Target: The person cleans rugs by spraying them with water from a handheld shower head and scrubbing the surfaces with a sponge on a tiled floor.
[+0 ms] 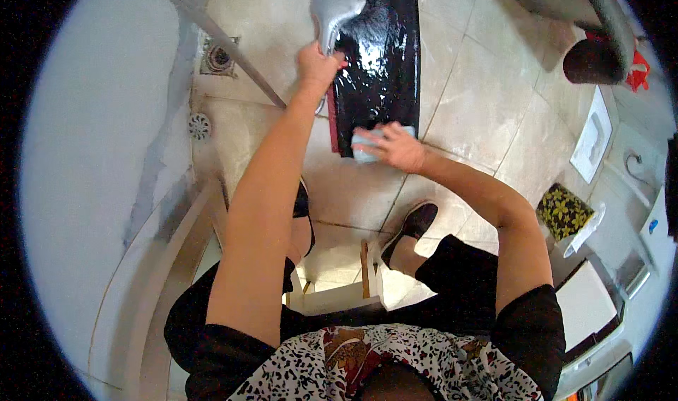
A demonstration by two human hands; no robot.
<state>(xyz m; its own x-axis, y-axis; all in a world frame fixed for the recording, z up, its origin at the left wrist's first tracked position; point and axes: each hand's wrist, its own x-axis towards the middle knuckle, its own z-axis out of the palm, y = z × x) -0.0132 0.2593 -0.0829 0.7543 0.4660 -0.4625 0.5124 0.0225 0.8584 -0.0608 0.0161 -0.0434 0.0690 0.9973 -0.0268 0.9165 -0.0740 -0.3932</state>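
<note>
A grey shower head [340, 4] is in my left hand [316, 65], whose fingers wrap round its handle. It hangs over the upper left of a long black mat [378, 73], which is wet and shiny, with a dark red strip along its left edge. At the near end of the mat, my right hand [399, 149] presses down on a light blue sponge-like pad [364, 151]. Its fingers lie across the pad and hide most of it, so I cannot tell its exact kind.
Tiled floor [459, 111] surrounds the mat. Left of it, a square drain [218, 57] and a round drain [200, 126] lie near a slanting metal bar [247, 66]. A yellow-and-black patterned bin [563, 212] stands at the right. My shoe [419, 221] is near the mat's end.
</note>
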